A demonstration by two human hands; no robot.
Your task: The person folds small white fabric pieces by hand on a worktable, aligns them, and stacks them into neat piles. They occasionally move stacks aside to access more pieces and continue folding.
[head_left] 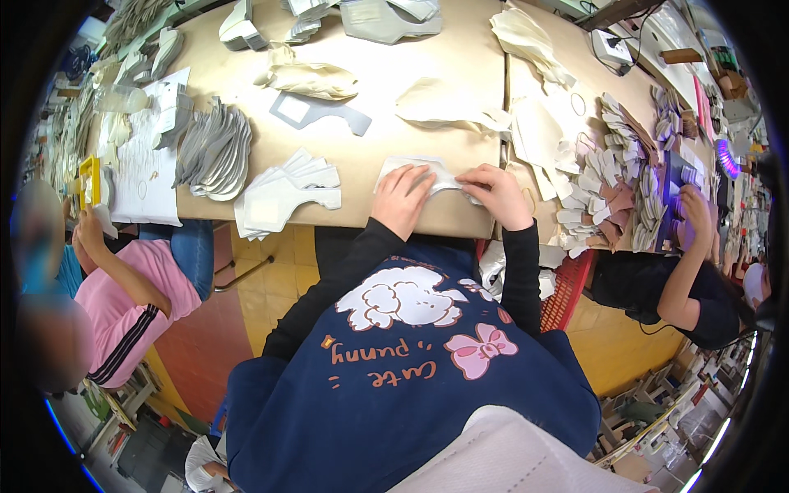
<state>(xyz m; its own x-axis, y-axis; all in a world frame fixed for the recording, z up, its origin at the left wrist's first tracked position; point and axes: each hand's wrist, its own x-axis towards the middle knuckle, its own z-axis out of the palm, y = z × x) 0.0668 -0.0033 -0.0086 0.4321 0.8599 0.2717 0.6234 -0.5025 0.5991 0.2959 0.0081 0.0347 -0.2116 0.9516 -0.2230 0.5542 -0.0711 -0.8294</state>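
A pale grey-white shoe-upper-shaped cut piece (448,177) lies near the table's front edge, between my two hands. My left hand (403,201) rests over its left part, fingers stretched and lying flat on it. At its right end, my right hand (501,195) has thumb and fingers pinched together on the edge. Part of the piece is hidden under the hands. To the left is a fanned stack of similar white pieces (288,191). A single grey cut piece (341,117) with a pale patch lies farther back.
The brown-covered table (444,70) also bears a pile of grey pieces (215,152) and cream pieces (316,80). Many small pieces (604,185) are heaped on the right. A red basket (567,287) stands below the edge. People work on both sides.
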